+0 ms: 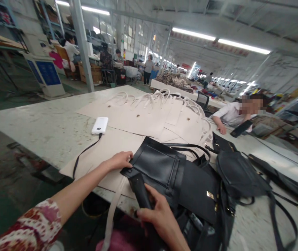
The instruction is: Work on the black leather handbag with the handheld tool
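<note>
A black leather bag (164, 167) lies at the near edge of the white worktable (49, 129). My left hand (120, 161) presses on the bag's left corner, fingers curled over its edge. My right hand (159, 214) grips a black strap or flap (140, 190) that runs from that corner toward me. More black bags (239, 176) with long straps are piled to the right of it. Cream tote bags (164, 111) with looped handles are fanned out flat behind it.
A white power bank (100, 125) with a black cable lies on the table to the left. A person (239, 113) leans on the far side of the table. Other people work among shelves and tables in the background. A grey pillar (82, 45) stands behind the table.
</note>
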The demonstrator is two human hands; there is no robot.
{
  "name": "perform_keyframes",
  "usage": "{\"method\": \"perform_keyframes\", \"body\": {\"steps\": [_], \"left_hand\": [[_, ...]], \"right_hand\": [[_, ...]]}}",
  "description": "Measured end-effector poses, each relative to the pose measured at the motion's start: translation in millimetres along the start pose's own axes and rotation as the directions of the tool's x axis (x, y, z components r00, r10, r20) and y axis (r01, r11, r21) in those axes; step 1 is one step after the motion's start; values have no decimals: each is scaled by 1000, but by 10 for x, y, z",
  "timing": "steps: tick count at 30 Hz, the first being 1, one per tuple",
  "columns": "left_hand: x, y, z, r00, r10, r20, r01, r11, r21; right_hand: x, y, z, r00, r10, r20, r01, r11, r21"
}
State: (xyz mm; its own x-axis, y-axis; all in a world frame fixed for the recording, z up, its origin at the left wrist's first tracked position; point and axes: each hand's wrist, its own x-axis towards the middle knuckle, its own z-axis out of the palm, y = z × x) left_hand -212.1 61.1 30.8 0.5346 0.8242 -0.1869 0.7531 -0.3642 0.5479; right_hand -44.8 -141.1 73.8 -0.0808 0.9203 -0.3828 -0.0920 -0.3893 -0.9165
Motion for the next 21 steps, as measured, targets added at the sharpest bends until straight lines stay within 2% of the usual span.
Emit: {"method": "perform_keyframes", "body": {"steps": [2, 5, 8, 11, 15, 18, 21], "left_hand": [[-45, 9, 38, 1000, -4, -31, 5, 999, 32], [-72, 30, 70, 998, -1, -56, 4, 998, 66], [-59, 56, 59, 999, -11, -50, 15, 996, 86], [-38, 75, 13, 999, -29, -23, 31, 996, 89], [-19, 65, -51, 999, -51, -6, 51, 997, 63], [0, 43, -55, 996, -89, -4, 89, 996, 30], [38, 46, -16, 989, -149, -19, 148, 989, -20]], "right_hand": [[-288, 38, -322, 999, 37, -7, -36, 998, 41], [-615, 103, -822, 994, 20, -110, -14, 998, 59], [-663, 185, -1103, 986, 4, -168, 3, 999, 41], [-477, 247, -1102, 990, -24, -139, 27, 999, 20], [-222, 182, -928, 998, -3, -70, 1, 1000, -27], [-187, 53, -831, 998, 1, -70, -3, 999, -32], [-227, -6, -756, 997, -48, -65, 46, 999, -24]]}}
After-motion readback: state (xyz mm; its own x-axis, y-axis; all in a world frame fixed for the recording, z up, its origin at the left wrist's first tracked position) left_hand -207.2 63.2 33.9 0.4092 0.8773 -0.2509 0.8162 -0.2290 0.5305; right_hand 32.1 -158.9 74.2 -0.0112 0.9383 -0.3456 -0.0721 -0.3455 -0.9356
